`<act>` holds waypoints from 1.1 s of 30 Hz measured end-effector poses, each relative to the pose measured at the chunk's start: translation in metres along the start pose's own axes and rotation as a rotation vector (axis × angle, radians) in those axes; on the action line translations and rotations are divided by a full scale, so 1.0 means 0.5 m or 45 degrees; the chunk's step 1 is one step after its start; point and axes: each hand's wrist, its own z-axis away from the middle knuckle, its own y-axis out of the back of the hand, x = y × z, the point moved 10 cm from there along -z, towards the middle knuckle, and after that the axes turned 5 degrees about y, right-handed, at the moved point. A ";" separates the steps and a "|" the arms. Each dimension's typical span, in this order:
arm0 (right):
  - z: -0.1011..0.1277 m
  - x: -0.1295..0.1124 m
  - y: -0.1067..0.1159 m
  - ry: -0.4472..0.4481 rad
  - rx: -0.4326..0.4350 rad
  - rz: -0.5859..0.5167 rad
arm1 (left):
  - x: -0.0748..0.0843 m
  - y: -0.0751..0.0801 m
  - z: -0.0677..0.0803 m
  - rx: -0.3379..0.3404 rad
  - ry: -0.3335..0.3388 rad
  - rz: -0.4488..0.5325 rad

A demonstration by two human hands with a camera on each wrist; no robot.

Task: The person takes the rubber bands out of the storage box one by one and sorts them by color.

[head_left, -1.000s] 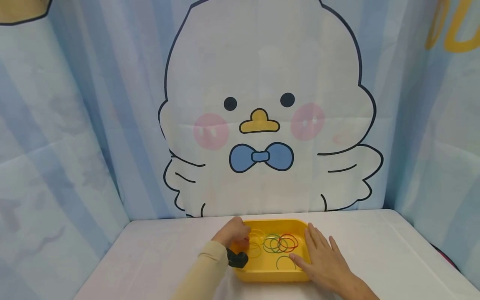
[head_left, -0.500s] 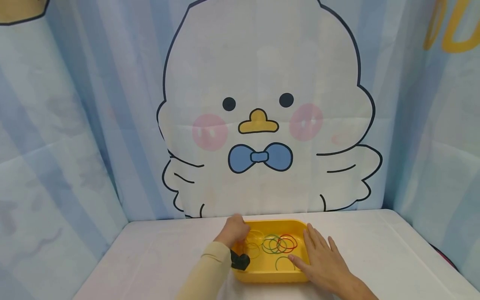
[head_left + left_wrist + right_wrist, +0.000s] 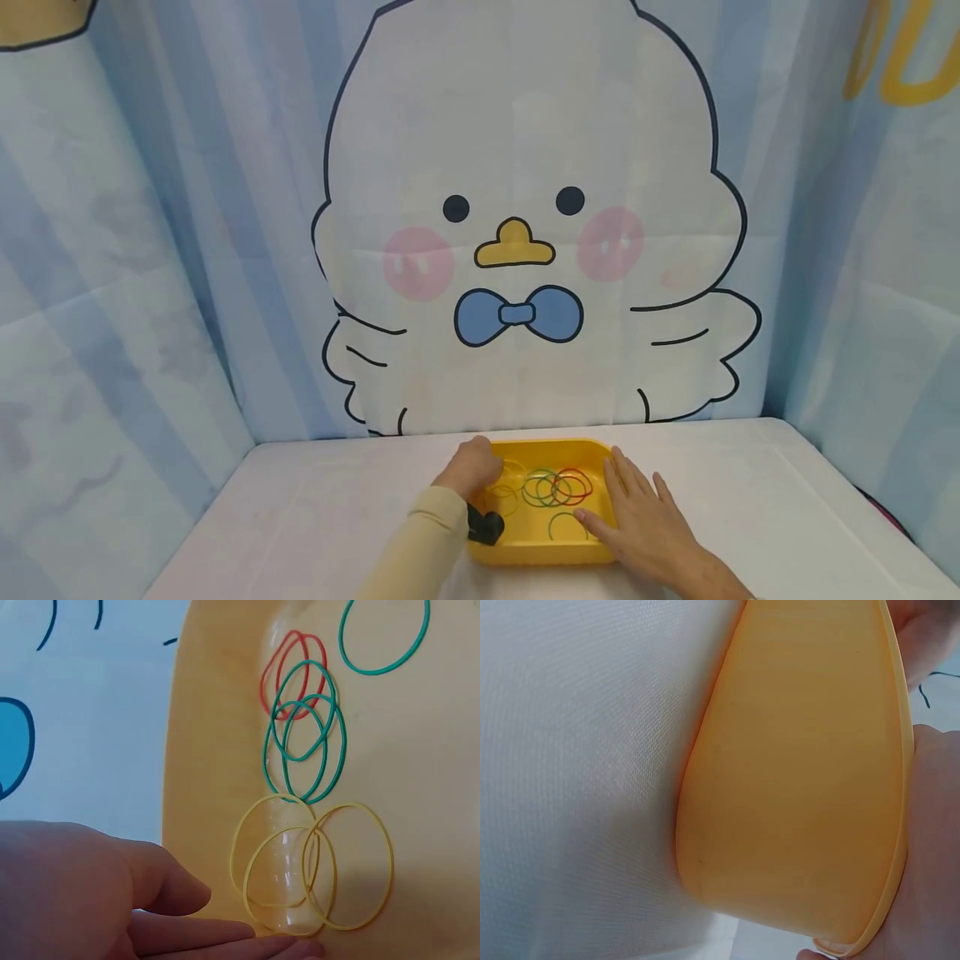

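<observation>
A yellow tray sits on the white table and holds several loose rubber bands. Yellow bands lie at its left end, green bands and red bands overlap in the middle, and a lone green band lies near the front. My left hand reaches into the tray's left end; its fingers lie stretched out, with the tips at the edge of the yellow bands. My right hand rests flat along the tray's right rim, thumb inside, fingers straight.
The table is covered in white cloth, with bare cloth on both sides of the tray. A hanging backdrop printed with a cartoon duck closes off the back, and blue striped cloth walls stand left and right.
My left hand has crept slightly further into the tray toward the yellow bands. The right hand stays on the rim, and the bands lie as before.
</observation>
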 end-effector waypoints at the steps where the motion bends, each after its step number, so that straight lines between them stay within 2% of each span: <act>1: 0.000 0.000 0.000 0.000 0.001 0.003 | -0.001 -0.001 -0.002 0.002 0.002 -0.001; 5: -0.002 0.000 -0.001 -0.004 0.002 0.015 | -0.005 -0.002 -0.003 -0.007 0.002 0.034; 8: -0.002 -0.002 -0.001 0.000 0.004 0.017 | -0.012 -0.003 -0.002 -0.038 0.020 0.114; 18: 0.001 -0.004 0.002 0.008 0.013 -0.001 | -0.039 -0.021 -0.024 -0.085 0.131 0.303; 23: 0.001 -0.001 0.000 -0.001 0.008 -0.011 | -0.038 -0.026 -0.025 -0.106 0.128 0.348; 30: -0.001 0.001 -0.003 -0.002 0.003 -0.015 | -0.037 -0.047 -0.013 -0.227 0.129 0.545; 33: -0.002 0.000 -0.003 0.003 0.006 -0.011 | -0.039 -0.051 -0.011 -0.235 0.140 0.587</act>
